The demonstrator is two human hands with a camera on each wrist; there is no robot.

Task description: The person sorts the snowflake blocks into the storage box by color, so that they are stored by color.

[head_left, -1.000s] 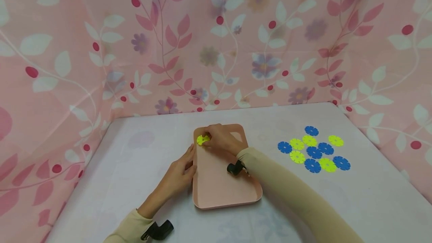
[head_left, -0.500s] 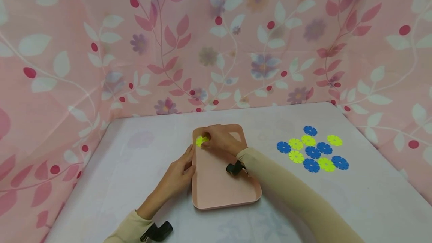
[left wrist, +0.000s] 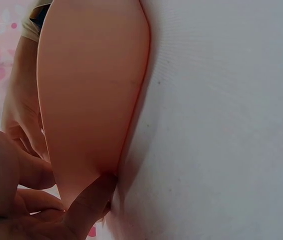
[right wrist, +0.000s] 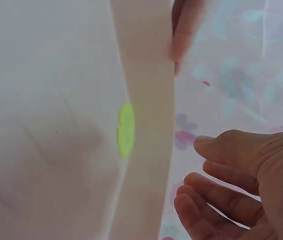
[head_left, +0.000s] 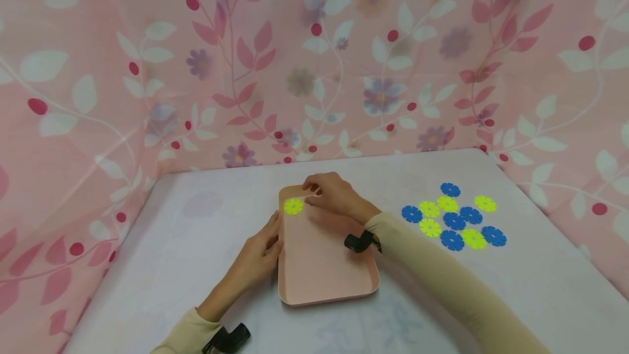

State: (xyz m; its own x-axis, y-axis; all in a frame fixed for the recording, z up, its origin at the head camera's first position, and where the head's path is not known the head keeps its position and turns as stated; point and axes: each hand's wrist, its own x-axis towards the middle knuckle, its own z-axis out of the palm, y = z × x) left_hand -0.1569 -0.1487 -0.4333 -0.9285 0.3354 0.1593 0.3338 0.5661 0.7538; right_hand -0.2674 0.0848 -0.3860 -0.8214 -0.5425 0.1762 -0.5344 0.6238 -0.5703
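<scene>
A yellow notched disc (head_left: 294, 206) lies flat near the top-left corner inside the pink tray (head_left: 329, 266). Just right of it, my right hand (head_left: 336, 193) hovers over the tray with thumb and fingers apart, holding nothing. The right wrist view shows this disc (right wrist: 126, 131) beside the tray wall (right wrist: 149, 125), with the right hand (right wrist: 236, 185) open. Along the tray's left side, my left hand (head_left: 257, 255) rests with extended fingers. In the left wrist view, fingers of the left hand (left wrist: 36, 200) touch the outer wall of the tray (left wrist: 91, 85).
Several blue discs (head_left: 452, 240) and yellow discs (head_left: 474, 239) lie in a loose group on the white table (head_left: 196, 234), right of the tray. Some touch or overlap. A pink floral cloth (head_left: 295, 70) hangs behind the table and at its sides.
My right hand has let go of the yellow disc and moved a little right, uncovering the disc in the tray. The left hand stays against the tray's side.
</scene>
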